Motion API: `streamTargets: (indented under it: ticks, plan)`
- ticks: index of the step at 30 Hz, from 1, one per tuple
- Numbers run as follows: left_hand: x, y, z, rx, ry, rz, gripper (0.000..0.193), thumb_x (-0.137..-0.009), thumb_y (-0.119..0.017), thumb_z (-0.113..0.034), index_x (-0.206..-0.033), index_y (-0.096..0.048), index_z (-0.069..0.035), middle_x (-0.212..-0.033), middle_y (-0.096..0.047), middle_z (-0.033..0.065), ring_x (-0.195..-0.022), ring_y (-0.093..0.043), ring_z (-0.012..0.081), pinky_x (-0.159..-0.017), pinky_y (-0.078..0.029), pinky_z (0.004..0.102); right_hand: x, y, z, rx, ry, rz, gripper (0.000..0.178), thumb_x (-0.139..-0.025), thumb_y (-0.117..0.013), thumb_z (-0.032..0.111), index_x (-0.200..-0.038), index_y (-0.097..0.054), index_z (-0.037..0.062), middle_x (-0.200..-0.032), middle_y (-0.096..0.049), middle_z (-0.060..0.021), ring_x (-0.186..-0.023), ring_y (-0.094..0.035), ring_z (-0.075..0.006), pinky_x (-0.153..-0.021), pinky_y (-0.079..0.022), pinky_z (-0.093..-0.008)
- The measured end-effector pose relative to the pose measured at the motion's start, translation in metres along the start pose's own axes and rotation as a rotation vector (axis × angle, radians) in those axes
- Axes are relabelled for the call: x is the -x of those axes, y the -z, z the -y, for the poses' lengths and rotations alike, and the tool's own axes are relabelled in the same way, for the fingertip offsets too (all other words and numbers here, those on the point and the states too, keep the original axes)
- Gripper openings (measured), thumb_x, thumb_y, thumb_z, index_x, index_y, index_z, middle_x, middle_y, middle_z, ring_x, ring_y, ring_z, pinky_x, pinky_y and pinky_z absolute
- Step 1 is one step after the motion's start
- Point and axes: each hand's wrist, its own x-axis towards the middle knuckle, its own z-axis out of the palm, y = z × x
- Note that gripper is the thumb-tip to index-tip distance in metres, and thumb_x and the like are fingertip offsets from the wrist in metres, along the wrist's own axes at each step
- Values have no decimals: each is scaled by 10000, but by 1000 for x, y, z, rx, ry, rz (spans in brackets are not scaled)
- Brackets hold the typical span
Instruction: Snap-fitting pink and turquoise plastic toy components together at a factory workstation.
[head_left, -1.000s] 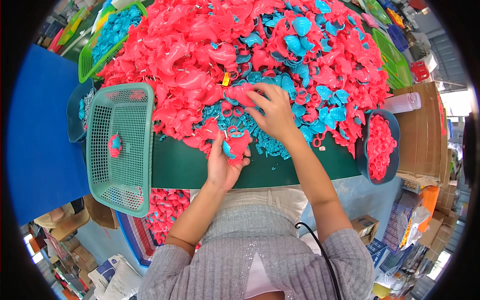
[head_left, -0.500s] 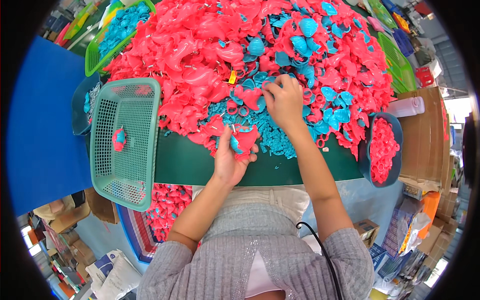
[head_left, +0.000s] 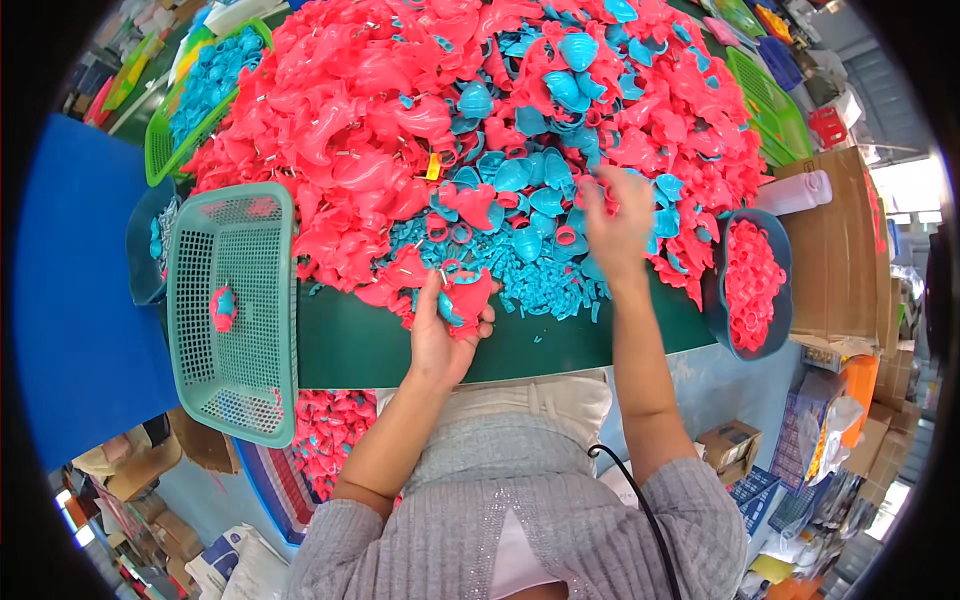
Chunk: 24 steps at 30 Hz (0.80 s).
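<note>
My left hand (head_left: 440,335) is closed around a pink-red plastic toy shell (head_left: 468,296) with a blue piece set in its side, just above the table's near edge. Smeared by motion, my right hand (head_left: 618,232) is over the pile beside loose blue ribbed shells (head_left: 546,200); whether it holds anything cannot be made out. Between the hands lie small blue plastic parts (head_left: 540,270) and a few pink-red rings (head_left: 565,235). Pink-red shells (head_left: 350,110) are heaped high across the table behind them.
At left stands a green mesh basket (head_left: 283,330) holding one red-and-blue piece (head_left: 222,310). A dark tub (head_left: 783,335) of pink-red rings (head_left: 752,285) is at right, next to a cardboard box (head_left: 835,250). The dark green tabletop (head_left: 350,345) shows along the near edge.
My right hand has pulled back from a ring in the pile and shifted right, now blurred. My left hand keeps its hold on the toy shell. The whole view has swung slightly.
</note>
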Motion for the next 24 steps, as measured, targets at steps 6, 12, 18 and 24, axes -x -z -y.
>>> streamTargets:
  ticks: [6,12,18,24]
  plan:
    - [-1,-2,2,-8,-4,-2,503,-967,-376,-510,-1096,-559,-60,-985,-657,158,-668,-605,207,-536,-439,304,-42,37,-48,340,-34,-119,308,-789,-729,226,-1024,-660,39,-975,-668,-121,-959,-575,-301,-833,-445,-392]
    - [-3,-8,10,-15,19,-10,475,-974,-364,-495,-1074,-556,-73,-972,-658,163,-671,-606,213,-532,-431,308,-54,20,-26,708,54,51,480,-731,-773,334,-1083,-649,31,-1042,-649,-130,-992,-559,-331,-877,-430,-390]
    - [4,4,2,-22,-16,-35,487,-969,-367,-495,-1091,-557,-63,-973,-654,158,-671,-601,213,-541,-433,314,-55,28,-57,344,-94,31,591,-736,-763,382,-1172,-604,15,-1107,-625,-182,-1030,-570,-337,-865,-451,-405]
    - [-1,4,8,-34,13,-30,520,-965,-366,-503,-1111,-562,-45,-983,-652,158,-669,-595,219,-549,-430,315,-84,29,-100,346,-282,44,667,-762,-753,379,-1259,-539,-11,-1163,-608,-219,-1090,-578,-336,-943,-436,-393]
